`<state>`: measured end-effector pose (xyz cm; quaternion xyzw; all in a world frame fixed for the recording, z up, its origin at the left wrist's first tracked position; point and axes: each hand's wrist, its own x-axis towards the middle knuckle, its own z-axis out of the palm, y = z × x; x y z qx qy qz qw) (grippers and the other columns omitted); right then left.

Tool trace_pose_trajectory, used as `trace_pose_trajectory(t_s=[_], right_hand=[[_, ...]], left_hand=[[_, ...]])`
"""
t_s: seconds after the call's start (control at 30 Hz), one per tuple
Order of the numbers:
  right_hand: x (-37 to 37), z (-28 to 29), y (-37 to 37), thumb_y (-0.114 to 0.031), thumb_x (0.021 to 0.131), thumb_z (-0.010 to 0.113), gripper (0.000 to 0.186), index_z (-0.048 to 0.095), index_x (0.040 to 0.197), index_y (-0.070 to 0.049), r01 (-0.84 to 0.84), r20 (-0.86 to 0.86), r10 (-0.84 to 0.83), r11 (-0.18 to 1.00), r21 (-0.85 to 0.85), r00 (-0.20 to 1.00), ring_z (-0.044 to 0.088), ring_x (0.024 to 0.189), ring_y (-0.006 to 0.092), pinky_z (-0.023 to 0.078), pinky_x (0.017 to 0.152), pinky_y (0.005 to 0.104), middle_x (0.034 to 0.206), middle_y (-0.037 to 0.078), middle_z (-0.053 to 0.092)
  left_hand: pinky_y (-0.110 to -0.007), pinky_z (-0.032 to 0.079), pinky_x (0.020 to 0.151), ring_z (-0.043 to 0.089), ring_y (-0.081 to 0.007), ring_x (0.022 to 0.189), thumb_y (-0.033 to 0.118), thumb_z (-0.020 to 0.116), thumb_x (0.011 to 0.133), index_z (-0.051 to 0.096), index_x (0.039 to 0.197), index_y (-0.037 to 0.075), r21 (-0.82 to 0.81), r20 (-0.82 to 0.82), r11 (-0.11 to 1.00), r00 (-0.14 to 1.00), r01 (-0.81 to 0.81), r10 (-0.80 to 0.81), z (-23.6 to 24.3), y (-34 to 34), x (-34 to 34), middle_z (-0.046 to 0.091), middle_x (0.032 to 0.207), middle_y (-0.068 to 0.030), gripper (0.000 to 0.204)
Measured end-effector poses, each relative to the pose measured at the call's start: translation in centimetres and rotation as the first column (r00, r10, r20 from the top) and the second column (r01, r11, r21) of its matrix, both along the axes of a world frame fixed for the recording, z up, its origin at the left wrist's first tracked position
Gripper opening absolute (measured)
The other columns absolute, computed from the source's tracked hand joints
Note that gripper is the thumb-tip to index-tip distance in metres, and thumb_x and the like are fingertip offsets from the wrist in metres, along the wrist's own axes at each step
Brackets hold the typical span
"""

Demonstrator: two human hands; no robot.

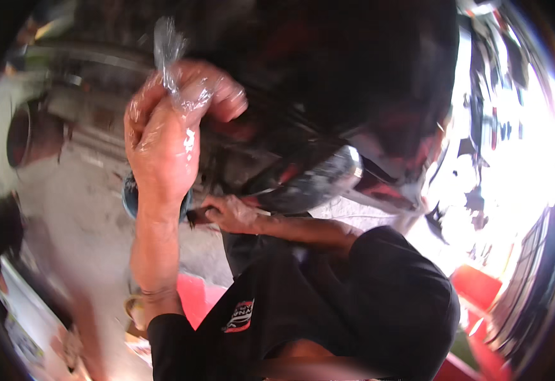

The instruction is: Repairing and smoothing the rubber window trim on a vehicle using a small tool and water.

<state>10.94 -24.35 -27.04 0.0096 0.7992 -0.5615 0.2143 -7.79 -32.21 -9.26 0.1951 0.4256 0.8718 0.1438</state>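
Note:
My left hand (169, 127) is raised at the upper left, its skin or a thin covering shining as if wet. Its fingers curl in, and a strip of clear plastic film (168, 47) sticks up from between thumb and fingers. Whether the film is a loose piece or part of a thin glove cannot be told. Lower down, my right hand (234, 214) closes around a short brown thing with a dark end (198, 218), too small to name. Just beyond that thing, a blue round container (129, 195) is partly hidden by my left forearm.
Dark, grimy vehicle parts (328, 70) loom ahead, with a rounded metal part (325, 181) beneath. A dark cylinder (36, 133) lies at left on the grey floor (93, 197). A person in dark clothing (3, 228) is at the left edge. Red objects (477, 286) stand at right.

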Motion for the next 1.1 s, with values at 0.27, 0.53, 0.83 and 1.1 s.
trace_pose_trajectory(t_s=[0.27, 0.53, 0.83, 1.1], right_hand=[[3.6, 3.7, 5.2, -0.017, 0.094, 0.058, 0.027, 0.067, 0.113, 0.0, -0.265, -0.607, 0.298, 0.953, 0.146, 0.737, 0.065, 0.107, 0.0361, 0.052, 0.095, 0.0429, 0.109, 0.02, 0.066], [9.3, 12.5, 17.9, -0.007, 0.093, 0.063, 0.019, 0.065, 0.11, 0.002, -0.402, -0.465, 0.305, 0.907, -0.124, 0.831, 0.069, 0.095, 0.0406, 0.055, 0.081, 0.049, 0.098, 0.021, 0.07], [17.3, 15.9, 33.7, -0.006, 0.092, 0.063, 0.023, 0.069, 0.113, -0.001, -0.076, -0.42, 0.027, 0.992, -0.1, 0.907, 0.067, 0.099, 0.0407, 0.055, 0.087, 0.0476, 0.102, 0.019, 0.068], [26.5, 18.9, 45.5, -0.001, 0.086, 0.069, 0.021, 0.072, 0.107, 0.001, 0.396, -0.346, -0.328, 0.906, 0.147, 0.879, 0.071, 0.089, 0.0304, 0.054, 0.079, 0.0391, 0.094, 0.017, 0.07]], left_hand=[[-0.052, 0.049, 0.097, 0.06, -0.0413, 0.113, 0.016, 0.07, 0.092, 0.062, 0.113, 0.0, 0.387, -0.909, 0.412, -0.417, -0.825, 0.019, 10.5, 17.2, -3.9, 0.06, 0.128, -0.022, 0.027], [-0.043, 0.045, 0.112, 0.061, -0.0346, 0.128, 0.013, 0.058, 0.101, 0.07, 0.127, 0.002, 0.136, -0.932, 0.367, -0.244, -0.92, -0.267, 10.3, 25.9, 7.0, 0.065, 0.135, -0.0161, 0.031], [-0.049, 0.043, 0.112, 0.057, -0.0325, 0.125, 0.009, 0.065, 0.078, 0.07, 0.122, 0.008, -0.15, -0.845, 0.456, -0.125, -0.877, -0.519, 7.0, 32.9, 17.4, 0.063, 0.128, -0.0116, 0.044], [-0.047, 0.042, 0.111, 0.056, -0.0291, 0.118, 0.008, 0.065, 0.082, 0.07, 0.123, 0.009, -0.283, -0.813, 0.576, -0.127, -0.767, -0.568, 4.6, 37.3, 21.5, 0.063, 0.12, -0.0072, 0.041]])
